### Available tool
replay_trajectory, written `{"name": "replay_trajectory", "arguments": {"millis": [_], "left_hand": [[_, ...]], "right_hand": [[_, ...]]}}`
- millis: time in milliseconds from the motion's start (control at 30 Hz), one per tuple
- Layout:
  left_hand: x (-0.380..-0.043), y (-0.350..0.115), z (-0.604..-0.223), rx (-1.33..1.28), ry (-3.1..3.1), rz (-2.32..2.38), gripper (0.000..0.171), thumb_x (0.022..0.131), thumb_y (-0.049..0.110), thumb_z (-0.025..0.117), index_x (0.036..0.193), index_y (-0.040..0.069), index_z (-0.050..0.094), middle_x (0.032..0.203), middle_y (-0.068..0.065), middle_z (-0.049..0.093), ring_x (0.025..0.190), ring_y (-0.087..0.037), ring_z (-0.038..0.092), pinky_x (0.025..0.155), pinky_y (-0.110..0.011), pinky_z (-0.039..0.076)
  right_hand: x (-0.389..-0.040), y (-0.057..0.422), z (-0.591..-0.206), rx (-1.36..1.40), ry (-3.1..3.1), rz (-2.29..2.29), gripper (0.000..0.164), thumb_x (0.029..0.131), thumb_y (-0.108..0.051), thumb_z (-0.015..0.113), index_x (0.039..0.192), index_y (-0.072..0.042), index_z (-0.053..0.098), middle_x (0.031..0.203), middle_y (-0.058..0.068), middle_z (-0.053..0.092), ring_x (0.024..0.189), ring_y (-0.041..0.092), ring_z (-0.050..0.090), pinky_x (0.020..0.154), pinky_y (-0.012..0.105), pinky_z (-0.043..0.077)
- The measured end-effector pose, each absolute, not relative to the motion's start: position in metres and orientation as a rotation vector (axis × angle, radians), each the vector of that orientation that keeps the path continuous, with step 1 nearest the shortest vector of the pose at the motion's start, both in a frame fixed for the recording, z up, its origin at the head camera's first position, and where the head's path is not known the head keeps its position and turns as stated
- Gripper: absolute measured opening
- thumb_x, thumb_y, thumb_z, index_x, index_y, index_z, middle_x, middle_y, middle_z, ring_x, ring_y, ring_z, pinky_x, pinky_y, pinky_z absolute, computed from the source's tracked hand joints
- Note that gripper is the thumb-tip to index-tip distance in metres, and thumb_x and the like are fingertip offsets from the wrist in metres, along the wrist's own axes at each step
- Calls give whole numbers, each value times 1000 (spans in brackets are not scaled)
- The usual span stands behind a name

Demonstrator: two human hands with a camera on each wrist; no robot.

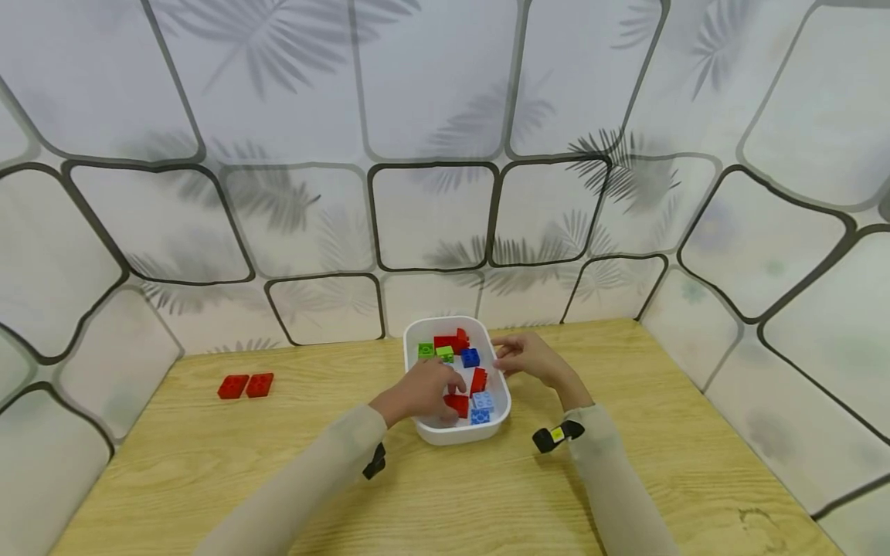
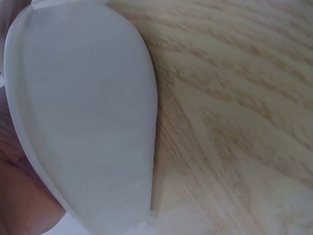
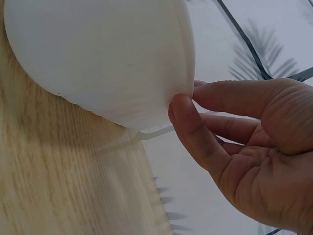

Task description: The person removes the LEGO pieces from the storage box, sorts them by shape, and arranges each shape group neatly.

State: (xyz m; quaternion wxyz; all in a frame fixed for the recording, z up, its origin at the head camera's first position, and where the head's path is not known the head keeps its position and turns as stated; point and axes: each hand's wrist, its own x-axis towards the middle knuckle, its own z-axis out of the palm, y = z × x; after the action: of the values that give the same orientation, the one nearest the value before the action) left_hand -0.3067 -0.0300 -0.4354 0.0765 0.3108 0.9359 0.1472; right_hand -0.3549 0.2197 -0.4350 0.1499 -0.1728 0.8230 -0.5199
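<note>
A white box (image 1: 455, 437) holds several toy building bricks. My left hand (image 1: 422, 390) reaches over its left rim, its thumb and fingers apart around a red brick (image 1: 458, 405) inside. In the left wrist view, the side of the box hides most of that hand. My right hand (image 1: 531, 357) pinches the right rim of the box between thumb and finger, as the right wrist view shows. Near the left hand lie another red brick (image 1: 478, 380) and light blue bricks (image 1: 482, 401). Green bricks (image 1: 444, 354), a dark blue brick (image 1: 470, 357) and more red pieces (image 1: 453, 341) sit farther back.
Two flat red bricks (image 1: 246, 385) lie side by side on the wooden table (image 1: 334, 386), left of the box. A patterned cloth wall (image 1: 431, 216) stands behind the table and along both sides.
</note>
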Motion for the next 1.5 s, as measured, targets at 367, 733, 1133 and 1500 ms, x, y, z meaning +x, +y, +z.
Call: {"name": "replay_trajectory", "arguments": {"millis": [367,733,1133,1500], "left_hand": [[-311,-37,-435,915,2792,444,35,78,19,88,111,22,78,92,9,71,101,-18,50,106,-48,35],[-311,-48,-423,966,2723,593,33,79,21,88,111,21,79,111,6,76,109,-20,57,105,-45,41],[-315,-63,-409,1014,2667,816,30,80,16,87,109,15,79,112,0,76,112,-27,65,101,-44,51],[-308,-86,-394,1024,2742,1021,30,81,17,87,109,11,79,112,-3,76,108,-26,64,98,-51,52]], "right_hand": [[-353,218,-431,-493,2377,-1472,52,94,-1,68,140,12,52,103,22,67,80,12,65,85,49,60],[-355,217,-430,-492,2377,-1473,51,94,-1,68,140,12,53,102,18,68,81,12,66,84,46,61],[-355,216,-427,-476,2388,-1466,50,94,-2,67,141,11,53,100,15,68,81,13,66,84,46,61],[-351,215,-430,-407,2410,-1452,50,94,-2,68,141,9,54,100,15,67,80,15,65,80,36,62]]}}
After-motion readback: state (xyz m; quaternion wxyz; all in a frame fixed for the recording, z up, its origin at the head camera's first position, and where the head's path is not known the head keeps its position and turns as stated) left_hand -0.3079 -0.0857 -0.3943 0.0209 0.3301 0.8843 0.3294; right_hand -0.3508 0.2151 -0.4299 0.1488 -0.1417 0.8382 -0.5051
